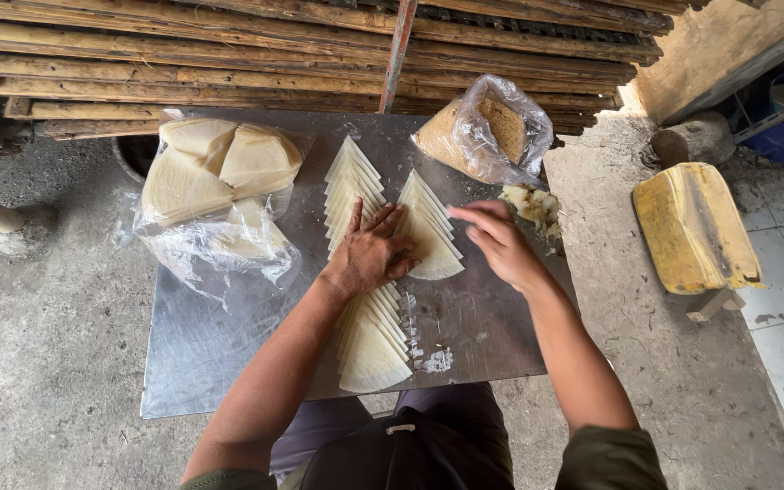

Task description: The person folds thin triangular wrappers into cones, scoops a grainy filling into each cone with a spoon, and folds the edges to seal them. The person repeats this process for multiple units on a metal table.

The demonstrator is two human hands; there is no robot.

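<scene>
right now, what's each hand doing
Left hand: open, flat on the fanned row of pale wrappers, holding nothing.
Right hand: fingers curled at a wrapper edge; a grip cannot be told.

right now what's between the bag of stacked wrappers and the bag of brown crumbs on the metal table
In the head view, two fanned rows of pale triangular wrappers lie between the wrapper bag and the crumb bag.
</scene>
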